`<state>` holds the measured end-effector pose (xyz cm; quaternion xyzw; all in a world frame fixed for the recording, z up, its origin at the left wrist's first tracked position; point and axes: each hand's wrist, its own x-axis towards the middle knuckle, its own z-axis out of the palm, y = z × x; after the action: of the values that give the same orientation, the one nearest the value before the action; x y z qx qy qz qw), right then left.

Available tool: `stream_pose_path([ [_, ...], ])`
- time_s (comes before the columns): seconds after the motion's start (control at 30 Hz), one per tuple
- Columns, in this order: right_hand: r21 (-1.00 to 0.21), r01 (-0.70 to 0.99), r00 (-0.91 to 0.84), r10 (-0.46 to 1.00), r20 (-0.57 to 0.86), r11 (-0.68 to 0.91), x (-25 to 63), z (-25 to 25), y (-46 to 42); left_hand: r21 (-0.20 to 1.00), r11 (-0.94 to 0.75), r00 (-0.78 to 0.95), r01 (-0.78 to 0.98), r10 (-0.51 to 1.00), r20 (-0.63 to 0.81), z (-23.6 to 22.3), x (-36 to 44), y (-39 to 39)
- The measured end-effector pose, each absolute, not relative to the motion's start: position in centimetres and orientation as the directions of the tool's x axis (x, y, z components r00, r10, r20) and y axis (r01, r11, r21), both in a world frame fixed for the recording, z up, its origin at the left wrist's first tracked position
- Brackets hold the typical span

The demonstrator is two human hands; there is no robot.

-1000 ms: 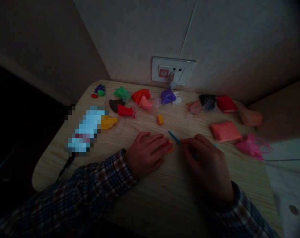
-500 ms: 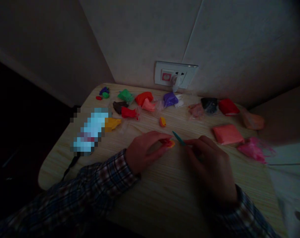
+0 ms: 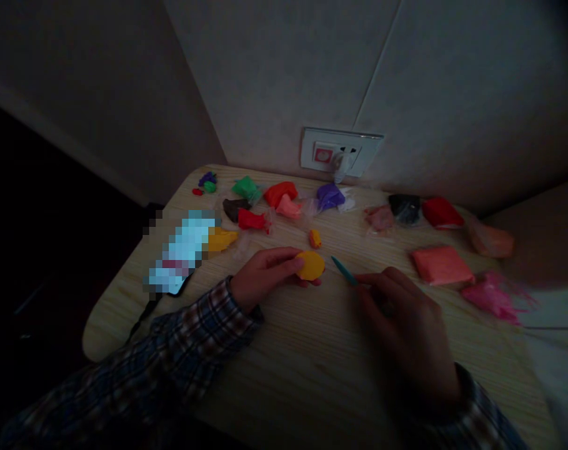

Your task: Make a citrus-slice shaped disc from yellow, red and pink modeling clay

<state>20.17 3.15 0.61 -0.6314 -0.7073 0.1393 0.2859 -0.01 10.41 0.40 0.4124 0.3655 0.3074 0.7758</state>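
Between thumb and fingers, my left hand (image 3: 269, 275) grips a flattened oval of yellow modelling clay (image 3: 312, 266), its broad yellow face turned up. A bit of another colour shows at its right edge. My right hand (image 3: 403, 328) is closed round a teal clay knife (image 3: 343, 270), whose pointed blade aims up and left. The tip is close to the clay's right side, apart from it. Just behind them on the table lies a small yellow-and-orange clay lump (image 3: 315, 239).
Along the back of the wooden table (image 3: 312, 369) lie several bagged clays, among them a purple pack (image 3: 330, 196) and a coral pack (image 3: 442, 265). Small clay pieces (image 3: 209, 182) sit at the far left corner. A blurred-out phone (image 3: 183, 250) lies left. A plugged socket (image 3: 342, 153) is on the wall.
My left hand has turned the clay piece, so its flat yellow face shows instead of the reddish side. The knife stays in my right hand, still apart from the clay. The view has shifted slightly.
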Motion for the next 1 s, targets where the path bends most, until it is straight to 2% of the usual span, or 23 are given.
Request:
stream_pose_path([
  [0.17,-0.574,0.797,-0.072,0.972,0.223,0.191,20.08,0.45,3.19,0.9,0.412,0.556,-0.142,0.786,-0.272,0.03,0.08,10.31],
  [0.6,-0.564,0.806,-0.053,0.97,0.236,0.181,20.35,0.06,3.48,0.875,0.462,0.569,-0.146,0.763,-0.308,0.54,0.21,10.3],
  [0.77,-0.547,0.816,-0.064,0.969,0.239,0.189,20.37,0.07,3.43,0.914,0.403,0.545,-0.047,0.777,-0.314,0.76,0.03,10.21],
  [0.87,-0.538,0.821,-0.065,0.967,0.248,0.193,20.45,0.15,3.41,0.969,0.244,0.524,0.026,0.822,-0.221,0.78,-0.14,10.1],
  [0.93,-0.532,0.824,-0.061,0.964,0.261,0.196,20.51,0.21,3.42,0.991,-0.033,0.488,0.126,0.872,-0.034,0.71,-0.2,9.99],
  [1.0,-0.53,0.826,-0.049,0.961,0.273,0.193,20.55,0.25,3.43,0.897,-0.363,0.489,0.254,0.848,0.205,0.55,-0.18,9.83],
])
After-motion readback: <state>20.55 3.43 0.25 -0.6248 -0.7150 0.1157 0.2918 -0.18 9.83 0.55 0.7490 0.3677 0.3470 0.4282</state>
